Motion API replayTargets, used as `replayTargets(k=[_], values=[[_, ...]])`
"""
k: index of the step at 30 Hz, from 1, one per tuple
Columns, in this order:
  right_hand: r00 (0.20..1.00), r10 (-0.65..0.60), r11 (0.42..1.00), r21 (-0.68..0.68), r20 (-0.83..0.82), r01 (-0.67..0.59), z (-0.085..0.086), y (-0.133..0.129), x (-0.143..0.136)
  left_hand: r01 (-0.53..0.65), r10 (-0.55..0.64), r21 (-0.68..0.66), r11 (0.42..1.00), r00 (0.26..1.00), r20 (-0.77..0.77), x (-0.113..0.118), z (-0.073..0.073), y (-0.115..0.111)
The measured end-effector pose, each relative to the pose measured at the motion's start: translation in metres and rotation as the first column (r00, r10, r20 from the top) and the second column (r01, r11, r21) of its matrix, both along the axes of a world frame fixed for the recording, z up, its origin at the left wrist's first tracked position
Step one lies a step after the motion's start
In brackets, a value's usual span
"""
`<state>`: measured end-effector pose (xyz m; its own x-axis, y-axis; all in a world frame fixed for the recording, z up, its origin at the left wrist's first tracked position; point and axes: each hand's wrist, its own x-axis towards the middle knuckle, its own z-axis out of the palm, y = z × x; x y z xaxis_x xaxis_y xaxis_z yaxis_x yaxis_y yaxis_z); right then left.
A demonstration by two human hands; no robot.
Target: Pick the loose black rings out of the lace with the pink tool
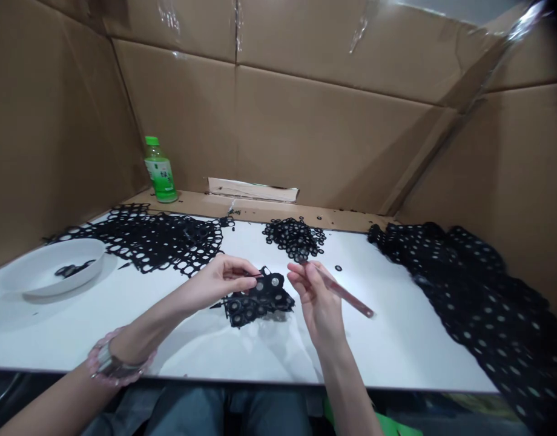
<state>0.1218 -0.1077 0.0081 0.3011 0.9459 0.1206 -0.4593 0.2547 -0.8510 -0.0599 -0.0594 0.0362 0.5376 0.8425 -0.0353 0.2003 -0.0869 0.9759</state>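
Note:
A small piece of black rubbery sheet point(255, 303) with round ring shapes in it is pinched at its upper edge by my left hand point(226, 281), fingers closed. My right hand point(321, 306), just to the right of the sheet, is closed around a slim, flat, reddish-brown tool point(353, 298); its working tip is hidden by my fingers. Behind both hands lies a pile of loose black rings point(294, 239). One single ring point(338, 267) rests apart, right of that pile.
Black lattice scrap point(164, 242) spreads over the table's left rear. A white bowl point(81, 281) with some black pieces stands at left. Dotted black sheeting point(478, 297) covers the right side and hangs over the front edge. A green bottle point(161, 175) stands against the cardboard wall point(306, 127).

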Motion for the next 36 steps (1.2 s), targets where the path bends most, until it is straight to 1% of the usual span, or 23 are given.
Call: replayTargets(k=[2, 4, 6, 10, 14, 17, 20, 23, 25, 27, 29, 30, 31, 32, 34, 36], values=[[0.999, 0.028, 1.000, 0.003, 0.040, -0.028, -0.006, -0.002, -0.005, -0.027, 0.027, 0.023, 0.999, 0.999, 0.020, -0.001, -0.002, 0.000], [0.992, 0.061, 0.998, 0.011, 0.114, -0.062, -0.013, -0.003, -0.011, -0.075, 0.074, 0.042, 0.996, 0.997, 0.031, -0.001, -0.004, 0.001], [0.979, 0.084, 0.996, -0.014, 0.187, -0.083, -0.020, -0.003, -0.017, -0.119, 0.117, 0.063, 0.991, 0.993, 0.031, -0.001, -0.005, 0.001], [0.956, 0.072, 0.996, -0.079, 0.285, -0.051, -0.029, 0.000, -0.023, -0.138, 0.136, 0.085, 0.987, 0.990, 0.030, 0.000, -0.008, 0.003], [0.956, 0.032, 0.998, -0.057, 0.290, -0.016, -0.031, 0.001, -0.025, -0.151, 0.150, 0.099, 0.984, 0.989, 0.009, -0.001, -0.011, 0.006], [0.932, -0.014, 0.999, -0.031, 0.363, 0.027, -0.029, 0.001, -0.026, -0.151, 0.155, 0.136, 0.979, 0.988, -0.018, -0.001, -0.011, 0.006], [0.849, -0.113, 0.993, 0.034, 0.516, 0.112, -0.024, 0.000, -0.028, -0.152, 0.170, 0.240, 0.959, 0.984, -0.057, 0.000, -0.010, 0.003], [0.724, -0.237, 0.971, 0.152, 0.648, 0.182, -0.020, 0.000, -0.033, -0.162, 0.221, 0.406, 0.899, 0.970, -0.101, 0.001, -0.009, -0.004], [0.639, -0.299, 0.954, 0.224, 0.709, 0.199, -0.018, 0.000, -0.037, -0.153, 0.236, 0.479, 0.864, 0.965, -0.117, 0.002, -0.008, -0.009], [0.570, -0.337, 0.942, 0.271, 0.750, 0.200, -0.018, 0.000, -0.041, -0.134, 0.223, 0.501, 0.855, 0.967, -0.122, 0.003, -0.008, -0.011], [0.531, -0.352, 0.936, 0.289, 0.771, 0.201, -0.019, 0.001, -0.042, -0.119, 0.199, 0.488, 0.865, 0.973, -0.116, 0.004, -0.009, -0.012], [0.527, -0.349, 0.937, 0.284, 0.775, 0.202, -0.019, 0.002, -0.042, -0.114, 0.186, 0.472, 0.874, 0.977, -0.108, 0.004, -0.010, -0.010], [0.539, -0.327, 0.945, 0.262, 0.776, 0.195, -0.020, 0.002, -0.040, -0.115, 0.175, 0.447, 0.887, 0.980, -0.095, 0.004, -0.012, -0.008], [0.571, -0.285, 0.958, 0.222, 0.770, 0.179, -0.021, 0.002, -0.037, -0.123, 0.169, 0.410, 0.904, 0.983, -0.077, 0.004, -0.014, -0.005], [0.671, -0.173, 0.985, 0.113, 0.721, 0.132, -0.020, 0.003, -0.027, -0.150, 0.168, 0.308, 0.940, 0.985, -0.035, 0.005, -0.018, 0.002], [0.793, -0.092, 0.995, 0.022, 0.602, 0.099, -0.016, 0.003, -0.013, -0.172, 0.174, 0.193, 0.966, 0.985, 0.006, 0.006, -0.021, 0.010]])
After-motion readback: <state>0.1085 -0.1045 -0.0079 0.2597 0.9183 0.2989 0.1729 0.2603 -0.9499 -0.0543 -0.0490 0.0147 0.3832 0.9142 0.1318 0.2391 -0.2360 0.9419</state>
